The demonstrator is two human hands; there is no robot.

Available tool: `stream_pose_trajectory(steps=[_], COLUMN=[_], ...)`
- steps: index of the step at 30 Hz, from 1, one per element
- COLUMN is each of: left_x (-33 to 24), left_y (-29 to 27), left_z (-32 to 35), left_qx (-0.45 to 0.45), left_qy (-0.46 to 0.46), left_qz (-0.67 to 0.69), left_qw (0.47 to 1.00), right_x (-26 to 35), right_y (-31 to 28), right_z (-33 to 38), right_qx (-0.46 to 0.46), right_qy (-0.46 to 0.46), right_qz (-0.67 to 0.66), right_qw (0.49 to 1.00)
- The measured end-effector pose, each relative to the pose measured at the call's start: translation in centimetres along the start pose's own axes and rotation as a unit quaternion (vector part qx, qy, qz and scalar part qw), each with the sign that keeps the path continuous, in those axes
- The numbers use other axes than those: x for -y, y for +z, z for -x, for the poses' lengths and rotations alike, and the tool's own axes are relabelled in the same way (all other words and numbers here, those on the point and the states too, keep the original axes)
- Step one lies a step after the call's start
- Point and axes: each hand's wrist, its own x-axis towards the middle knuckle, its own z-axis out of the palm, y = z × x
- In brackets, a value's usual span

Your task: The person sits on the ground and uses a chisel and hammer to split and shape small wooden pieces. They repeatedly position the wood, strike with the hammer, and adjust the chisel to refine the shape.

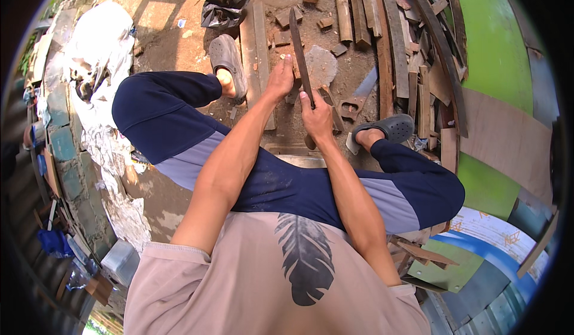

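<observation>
- While the person squats, knees spread, both forearms reach forward from the lower edge to one long dark blade (298, 48).
- Right hand (317, 118): fingers wrapped tight round the blade's handle end, closed fist, blade pointing away and slightly left.
- Left hand (281, 79): partly curled, fingertips pressing on a small piece of wood beside the blade's lower stretch; can't tell whether it grips the piece or only steadies it.
- Blade sits between the two feet, above a flat wooden plank (257, 54) lying on the dirt.
- Grey clog (227, 60) on the left foot, dark clog (385, 128) on the right, each just outside the hands.
- Hand saw (357, 99) lies on the ground just right of the blade.
- Farther out: black plastic bag (222, 9) upper left, heap of wood offcuts (388, 30) upper right, green panel (493, 42) beyond it.
</observation>
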Motion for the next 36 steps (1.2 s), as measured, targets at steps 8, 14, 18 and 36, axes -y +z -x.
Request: stream_pose_trajectory(steps=[8,14,18,36], left_x=[-0.1,-0.8,-1.0,-2.5], left_y=[0.1,0.3,0.4,0.1], left_z=[-0.4,-0.2,-0.2,-0.7], left_qx=[-0.013,-0.009,-0.010,-0.084], left_qy=[0.008,-0.021,-0.021,-0.055], left_qz=[0.001,0.008,0.015,0.082], left_qw=[1.000,1.000,1.000,0.991], right_x=[-1.2,-1.0,-1.1,-0.6], right_y=[0.9,0.8,0.8,0.9], right_z=[0.0,-0.2,-0.4,-0.6], right_qx=[0.000,0.001,0.003,0.020], right_qy=[-0.007,-0.009,-0.008,0.015], right_qz=[0.010,0.010,0.015,0.067], right_qw=[1.000,1.000,1.000,0.997])
